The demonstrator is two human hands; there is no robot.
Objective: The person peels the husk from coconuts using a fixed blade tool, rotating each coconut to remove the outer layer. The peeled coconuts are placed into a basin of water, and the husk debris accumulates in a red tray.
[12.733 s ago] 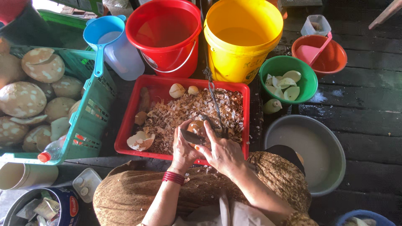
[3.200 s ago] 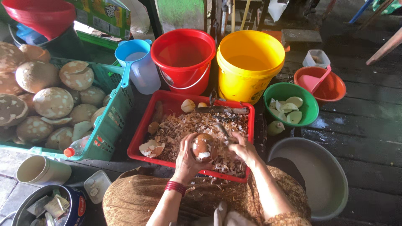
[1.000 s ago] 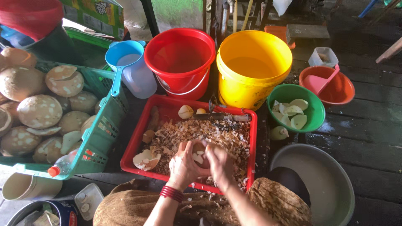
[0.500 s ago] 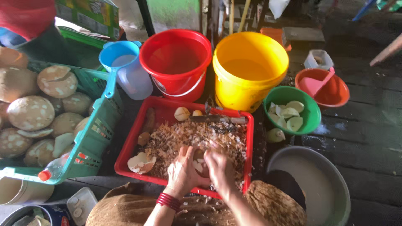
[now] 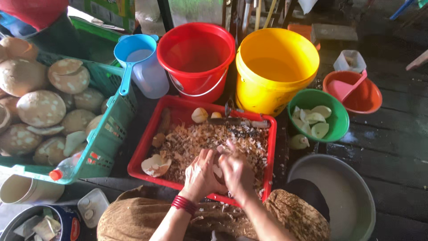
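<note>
Down over the near edge of the red tray [image 5: 147, 147], the left hand [image 5: 201, 173] and the right hand [image 5: 236, 172] meet, both curled together around a small pale piece [image 5: 217, 171] that shows only as a sliver between them; what it is exactly cannot be told. The left wrist wears a red band [image 5: 184, 204]. Brown shavings [image 5: 200, 140] cover most of the tray floor. A broken pale shell [image 5: 155, 165] lies at the tray's near left corner, and two small pale lumps [image 5: 199, 114] sit against the far edge, just beside a knife [image 5: 238, 121] lying along that edge. Beyond the tray's far edge stand a red bucket [image 5: 196, 60] and a yellow bucket [image 5: 275, 69], nearly touching, with a blue jug [image 5: 141, 67] to the left of the red one. Left of the tray, a green crate [image 5: 109, 129] holds many round brown husks [image 5: 42, 107]. Right of the tray, a green bowl [image 5: 332, 129] holds pale slices [image 5: 312, 120], and one more slice [image 5: 298, 142] lies just outside it. An orange bowl [image 5: 368, 96] sits farther right, and a grey basin [image 5: 339, 201] lies near the tray's near right corner.
</note>
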